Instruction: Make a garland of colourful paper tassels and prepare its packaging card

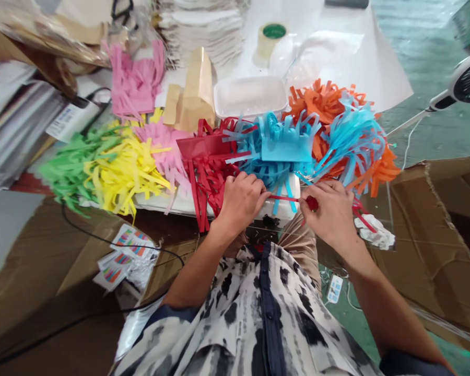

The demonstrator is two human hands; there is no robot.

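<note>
While both hands pinch a red strip (284, 198) at the tabletop (180, 204) edge, the left hand (241, 201) grips its nine-o'clock end, the right hand (331, 211) its three-o'clock end, blue fringe (285, 143) at twelve.

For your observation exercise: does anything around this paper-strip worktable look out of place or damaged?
Yes. A crumpled white scrap lies off the table beside the right hand, printed colour cards are scattered below, and the cardboard box has a torn edge.

Green floor (423, 57) upper right & bottom right. Flattened cardboard (446, 235) at right & lower left. White table (379, 78) top centre; white fan (468, 81) at right edge. Bright, even light.
</note>
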